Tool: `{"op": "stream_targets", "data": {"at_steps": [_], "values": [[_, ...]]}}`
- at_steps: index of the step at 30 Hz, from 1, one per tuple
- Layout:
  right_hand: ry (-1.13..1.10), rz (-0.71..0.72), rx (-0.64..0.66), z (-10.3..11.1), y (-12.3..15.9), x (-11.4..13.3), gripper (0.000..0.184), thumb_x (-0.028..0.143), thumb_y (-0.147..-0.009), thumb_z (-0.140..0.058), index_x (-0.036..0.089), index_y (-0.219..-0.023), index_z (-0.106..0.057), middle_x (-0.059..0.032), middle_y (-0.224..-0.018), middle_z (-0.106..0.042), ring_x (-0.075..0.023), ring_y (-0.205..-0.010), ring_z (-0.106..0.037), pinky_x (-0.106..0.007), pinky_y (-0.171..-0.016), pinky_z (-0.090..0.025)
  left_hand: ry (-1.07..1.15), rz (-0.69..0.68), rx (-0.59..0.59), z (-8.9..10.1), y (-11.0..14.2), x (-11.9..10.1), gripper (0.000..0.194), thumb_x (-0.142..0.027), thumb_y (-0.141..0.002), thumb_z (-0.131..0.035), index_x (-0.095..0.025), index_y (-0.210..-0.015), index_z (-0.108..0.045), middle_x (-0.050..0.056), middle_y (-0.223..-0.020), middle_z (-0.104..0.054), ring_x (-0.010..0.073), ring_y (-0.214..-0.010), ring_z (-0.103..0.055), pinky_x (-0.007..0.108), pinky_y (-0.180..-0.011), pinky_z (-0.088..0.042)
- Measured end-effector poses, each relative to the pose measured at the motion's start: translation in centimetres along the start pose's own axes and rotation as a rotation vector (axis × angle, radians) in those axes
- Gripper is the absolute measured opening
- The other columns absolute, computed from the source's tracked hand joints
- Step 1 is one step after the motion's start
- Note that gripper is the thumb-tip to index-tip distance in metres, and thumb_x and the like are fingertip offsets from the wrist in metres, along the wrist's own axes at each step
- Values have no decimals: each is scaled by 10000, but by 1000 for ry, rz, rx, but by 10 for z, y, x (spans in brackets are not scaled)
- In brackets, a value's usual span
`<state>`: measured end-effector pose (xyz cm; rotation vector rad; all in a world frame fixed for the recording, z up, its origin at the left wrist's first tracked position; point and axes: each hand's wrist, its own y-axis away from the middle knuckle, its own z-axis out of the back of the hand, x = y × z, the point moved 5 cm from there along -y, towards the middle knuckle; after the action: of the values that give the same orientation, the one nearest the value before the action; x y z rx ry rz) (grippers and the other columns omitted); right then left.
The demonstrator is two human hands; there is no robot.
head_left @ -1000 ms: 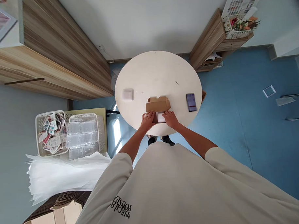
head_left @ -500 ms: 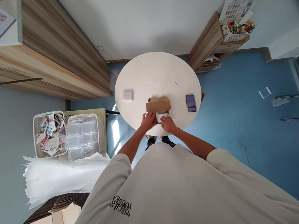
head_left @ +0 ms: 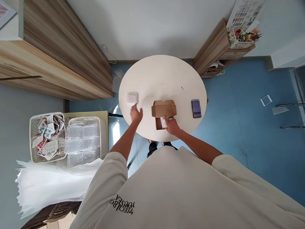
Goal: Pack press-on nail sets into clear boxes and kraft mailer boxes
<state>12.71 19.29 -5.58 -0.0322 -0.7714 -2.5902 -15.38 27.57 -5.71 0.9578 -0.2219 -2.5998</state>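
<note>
On the round white table lies a brown cardboard box [head_left: 164,109] with its lid raised. A flat white packet [head_left: 163,123] sits inside it, partly covered by my right hand [head_left: 172,126]. The index finger of that hand stretches onto the packet, and the other fingers are at the box's right side. Nothing is in my left hand [head_left: 136,114]; its fingers are apart, just below a stack of thin white squares [head_left: 132,98] on the table's left. Whether the fingertips touch the stack I cannot tell.
A dark purple stack [head_left: 196,108] lies near the right edge of the table [head_left: 161,69]. To my left are a basket of cards [head_left: 32,142], clear plastic cases [head_left: 82,138] in another basket, and white sheets [head_left: 55,184]. Wooden cabinets [head_left: 90,56] stand at the left.
My left hand has left the box and moved left toward the white stack. My right hand remains at the box, its index finger now stretched out.
</note>
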Motion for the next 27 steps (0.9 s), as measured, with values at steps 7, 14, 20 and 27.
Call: {"op": "stream_targets", "data": {"at_steps": [7, 14, 20, 27], "values": [[-30, -5, 9, 0, 2, -2, 906, 191, -967, -531, 50, -1730, -62, -197, -1260, -705, -322, -1160, -637, -460, -1155, -294, 48, 414, -88, 27, -79, 62, 533, -382, -988, -670, -133, -1437, -523, 246, -1547, -523, 406, -1438, -527, 563, -1182, -446], [-60, -7, 4, 4, 7, 0, 872, 181, -974, -501, 75, -1739, -95, -183, -1222, -702, -316, -1116, -641, -457, -1166, -283, 164, 461, -80, 17, -103, 82, 454, -375, -882, -836, -204, -1182, -542, 147, -1223, -663, 295, -1133, -670, 453, -987, -540], [-62, -21, 19, 6, 7, 1, 868, 201, -977, -510, 89, -1740, -112, -195, -1252, -700, -331, -1129, -639, -463, -1158, -293, 233, 449, -38, 17, -99, 80, 300, -334, -821, -846, -223, -908, -581, 47, -882, -633, 252, -901, -672, 373, -775, -534], [-75, -17, -2, 7, 6, 1, 878, 180, -956, -531, 77, -1731, -131, -198, -1250, -707, -330, -1150, -634, -461, -1154, -290, 319, 317, -77, 23, -49, 39, 260, -325, -863, -769, -227, -1024, -590, 38, -1042, -688, 189, -893, -667, 311, -792, -536]]}}
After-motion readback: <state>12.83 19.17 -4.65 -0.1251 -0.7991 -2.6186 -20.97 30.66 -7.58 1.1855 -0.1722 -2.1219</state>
